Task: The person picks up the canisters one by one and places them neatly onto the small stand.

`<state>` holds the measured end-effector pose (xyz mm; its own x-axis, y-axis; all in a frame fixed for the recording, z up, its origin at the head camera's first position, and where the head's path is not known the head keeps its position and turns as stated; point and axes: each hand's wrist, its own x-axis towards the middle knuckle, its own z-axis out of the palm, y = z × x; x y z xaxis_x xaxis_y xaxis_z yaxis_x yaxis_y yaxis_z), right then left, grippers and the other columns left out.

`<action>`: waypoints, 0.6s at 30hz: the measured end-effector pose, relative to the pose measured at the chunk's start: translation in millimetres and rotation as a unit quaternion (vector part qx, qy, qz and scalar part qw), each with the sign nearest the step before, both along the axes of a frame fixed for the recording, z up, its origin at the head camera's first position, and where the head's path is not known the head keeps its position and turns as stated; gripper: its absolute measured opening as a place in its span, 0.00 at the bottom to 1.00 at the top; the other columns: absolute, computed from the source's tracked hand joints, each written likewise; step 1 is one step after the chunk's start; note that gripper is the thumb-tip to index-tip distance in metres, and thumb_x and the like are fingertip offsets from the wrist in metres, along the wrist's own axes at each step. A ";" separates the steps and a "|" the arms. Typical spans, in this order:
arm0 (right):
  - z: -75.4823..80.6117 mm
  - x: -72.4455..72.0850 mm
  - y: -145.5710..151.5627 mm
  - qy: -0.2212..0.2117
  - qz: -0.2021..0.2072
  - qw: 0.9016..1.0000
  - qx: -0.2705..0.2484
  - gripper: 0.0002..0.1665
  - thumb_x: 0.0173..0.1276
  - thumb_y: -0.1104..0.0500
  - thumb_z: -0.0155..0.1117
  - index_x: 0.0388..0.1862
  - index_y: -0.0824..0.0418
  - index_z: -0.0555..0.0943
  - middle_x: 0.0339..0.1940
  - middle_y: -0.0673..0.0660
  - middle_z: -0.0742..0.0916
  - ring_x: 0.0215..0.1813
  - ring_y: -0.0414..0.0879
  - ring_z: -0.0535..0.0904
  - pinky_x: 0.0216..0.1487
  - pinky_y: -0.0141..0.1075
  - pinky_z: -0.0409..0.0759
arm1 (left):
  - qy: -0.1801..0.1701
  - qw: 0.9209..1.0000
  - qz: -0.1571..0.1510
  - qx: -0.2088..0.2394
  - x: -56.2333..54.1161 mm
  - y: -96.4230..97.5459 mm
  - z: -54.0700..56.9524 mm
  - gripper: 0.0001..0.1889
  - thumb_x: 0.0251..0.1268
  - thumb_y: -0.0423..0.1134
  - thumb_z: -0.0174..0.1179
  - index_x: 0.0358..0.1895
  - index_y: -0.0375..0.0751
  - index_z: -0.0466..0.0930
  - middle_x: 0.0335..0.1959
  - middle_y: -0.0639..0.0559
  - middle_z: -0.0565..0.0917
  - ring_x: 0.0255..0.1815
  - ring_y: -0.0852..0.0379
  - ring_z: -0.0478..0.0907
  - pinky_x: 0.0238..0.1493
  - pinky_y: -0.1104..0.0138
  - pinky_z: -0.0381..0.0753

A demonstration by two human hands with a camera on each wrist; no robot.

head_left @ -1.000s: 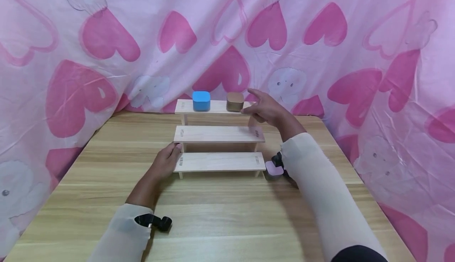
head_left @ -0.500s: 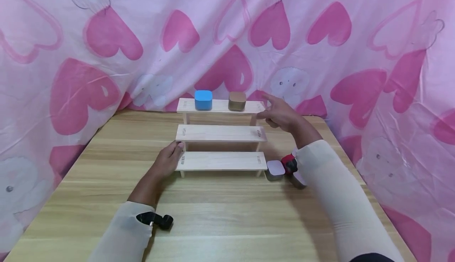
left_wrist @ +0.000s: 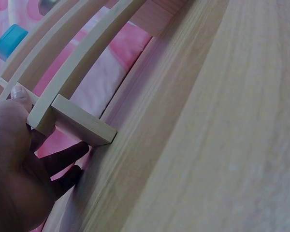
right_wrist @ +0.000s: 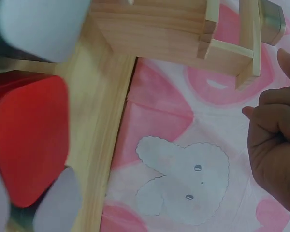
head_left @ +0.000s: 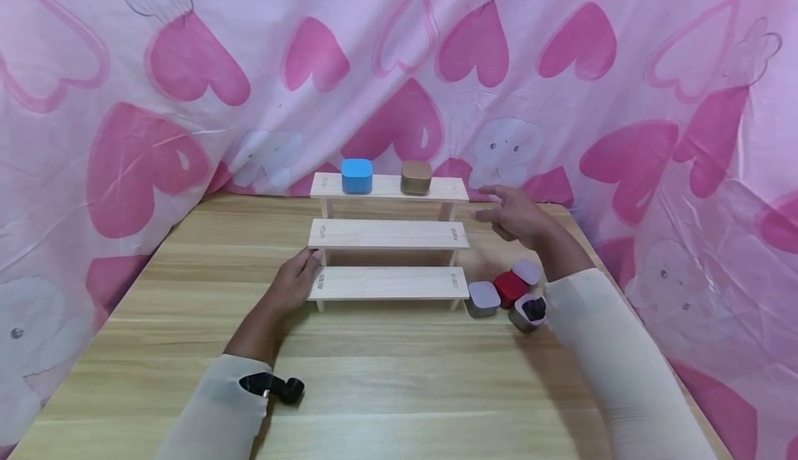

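Left hand (head_left: 294, 283), left of centre: thumb and fingers pinch the left end of one pale wooden shelf (head_left: 389, 235), three smooth flat tiers, mid-frame. Right hand (head_left: 514, 217), right of centre: holds nothing, forefinger out, others loosely bent. Top tier, upper centre, two rounded-square blocks: one blue block (head_left: 357, 176), one brown block (head_left: 415, 178). Right of centre, four more (one part-hidden): one red block (head_left: 511, 288), three lilac-topped blocks (head_left: 483, 295); possibly plastic. Wood-grain table (head_left: 399, 384) below.
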<state>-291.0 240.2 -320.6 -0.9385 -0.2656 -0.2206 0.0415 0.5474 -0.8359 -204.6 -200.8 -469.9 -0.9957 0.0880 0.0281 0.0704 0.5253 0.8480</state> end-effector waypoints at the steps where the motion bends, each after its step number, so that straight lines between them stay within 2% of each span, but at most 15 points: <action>1: -1.4 2.6 2.4 -0.002 0.002 1.000 0.005 0.46 0.80 0.53 0.70 0.90 0.53 0.60 0.14 0.48 0.69 0.15 0.44 0.60 0.19 0.35 0.63 | -0.001 1.000 -0.002 -0.001 0.0 0.5 0.1 0.34 0.92 0.63 0.33 0.83 0.44 0.66 0.84 0.35 0.69 0.86 0.33 0.63 0.86 0.36 0.60; 3: -3.2 7.5 6.3 -0.004 0.004 1.000 0.021 0.46 0.79 0.52 0.70 0.89 0.54 0.61 0.14 0.48 0.69 0.15 0.44 0.60 0.19 0.35 0.63 | -0.002 1.000 -0.005 -0.003 -0.6 1.8 0.6 0.34 0.92 0.63 0.32 0.85 0.45 0.64 0.85 0.35 0.67 0.87 0.33 0.62 0.87 0.35 0.58; 8: -5.4 18.3 9.4 -0.006 0.007 0.996 0.084 0.45 0.78 0.48 0.71 0.87 0.55 0.64 0.14 0.48 0.70 0.16 0.45 0.62 0.20 0.36 0.65 | -0.003 1.000 -0.002 -0.001 -0.6 0.8 1.7 0.33 0.92 0.62 0.33 0.80 0.44 0.69 0.84 0.36 0.69 0.84 0.35 0.66 0.86 0.35 0.60; 11: -7.3 26.0 12.1 -0.003 0.005 0.994 0.113 0.43 0.77 0.46 0.72 0.84 0.57 0.67 0.14 0.49 0.70 0.16 0.46 0.62 0.20 0.36 0.67 | -0.005 1.000 -0.002 0.002 -0.2 0.5 1.4 0.33 0.92 0.62 0.33 0.82 0.45 0.66 0.85 0.36 0.67 0.86 0.34 0.63 0.87 0.35 0.59; 14: -10.8 34.8 16.4 -0.001 -0.002 0.990 0.139 0.41 0.78 0.46 0.71 0.82 0.59 0.70 0.15 0.49 0.70 0.17 0.45 0.63 0.21 0.36 0.69 | 0.000 1.000 0.000 0.004 -0.3 1.1 1.0 0.33 0.92 0.62 0.34 0.79 0.44 0.70 0.83 0.35 0.70 0.84 0.34 0.66 0.85 0.36 0.62; 16: -14.1 39.7 20.6 0.001 -0.008 0.989 0.150 0.39 0.78 0.47 0.70 0.81 0.60 0.72 0.18 0.50 0.71 0.18 0.45 0.63 0.22 0.36 0.71 | 0.002 1.000 0.001 0.004 -0.8 1.9 0.9 0.32 0.92 0.63 0.34 0.73 0.41 0.73 0.80 0.35 0.73 0.79 0.35 0.69 0.82 0.37 0.66; 18: -17.1 44.1 25.2 0.006 -0.013 0.987 0.157 0.37 0.79 0.48 0.70 0.79 0.62 0.73 0.25 0.52 0.76 0.20 0.45 0.65 0.24 0.36 0.72 | 0.003 1.000 0.000 0.002 -1.3 2.3 0.6 0.33 0.92 0.63 0.34 0.73 0.41 0.73 0.79 0.34 0.73 0.79 0.34 0.70 0.82 0.36 0.66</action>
